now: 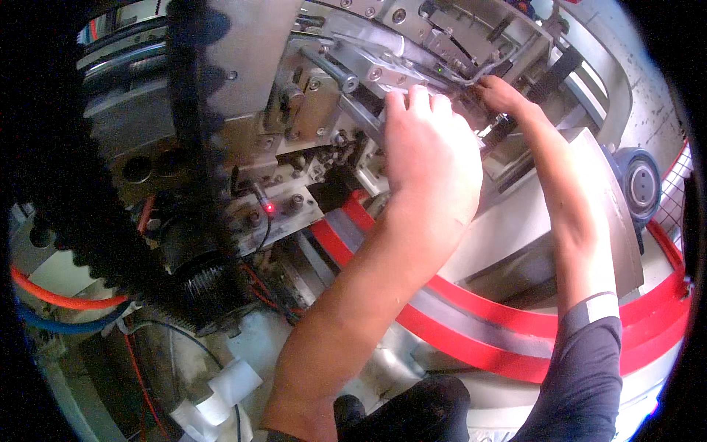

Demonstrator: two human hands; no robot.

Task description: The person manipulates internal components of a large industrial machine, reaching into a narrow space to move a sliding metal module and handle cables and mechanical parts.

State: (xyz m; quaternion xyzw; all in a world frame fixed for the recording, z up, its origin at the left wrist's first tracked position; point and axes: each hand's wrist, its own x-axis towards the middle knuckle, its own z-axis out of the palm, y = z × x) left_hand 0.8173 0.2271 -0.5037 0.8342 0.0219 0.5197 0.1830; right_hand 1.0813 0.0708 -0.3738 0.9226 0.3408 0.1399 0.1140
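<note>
My left hand reaches in over the middle of a metal machine, its back toward me. The fingers are bent forward and down; their tips and whatever they hold are hidden. Farther right and deeper in, my right hand has its fingers drawn together beside a thin pale cable. What lies between those fingertips is too small to make out. A round steel rod and bolted metal blocks are just left of and beyond my left hand.
A curved guard with red edging runs beneath my forearms. At left hang a dark toothed belt and orange and blue hoses. A sensor glows red. A round blue-rimmed part sits at right.
</note>
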